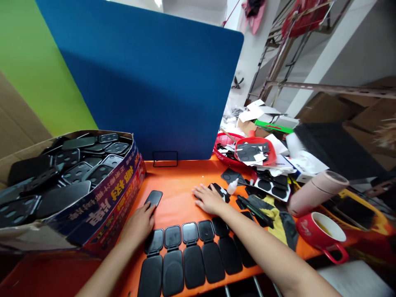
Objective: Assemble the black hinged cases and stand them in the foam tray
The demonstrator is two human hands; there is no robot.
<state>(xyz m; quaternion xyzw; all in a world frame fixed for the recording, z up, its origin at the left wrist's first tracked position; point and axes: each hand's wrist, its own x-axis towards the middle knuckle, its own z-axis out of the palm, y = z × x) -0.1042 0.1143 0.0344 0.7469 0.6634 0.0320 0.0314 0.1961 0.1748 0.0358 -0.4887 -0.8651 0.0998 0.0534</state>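
Observation:
My left hand (pixel 140 220) pinches the near end of a small black rectangular case (pixel 154 197), tilted just above or resting on the orange tabletop. My right hand (pixel 208 199) lies with its fingers apart on the orange surface, holding nothing I can see. Just beyond its knuckles is a black-and-white sheet (pixel 223 194) of pieces, partly hidden. Between my forearms, a row of black hinged cases (pixel 194 266) lies opened out, with square glossy lids (pixel 189 232) at the far side. My right forearm covers part of the row's right end.
A cardboard box (pixel 114 206) heaped with black cases (pixel 77 169) stands at left. A blue panel (pixel 154 82) rises behind. On the right are a small white bottle (pixel 232 186), red tray (pixel 270 153), cloth (pixel 278 225), pink tumbler (pixel 318 193) and red mug (pixel 305 231) holding liquid.

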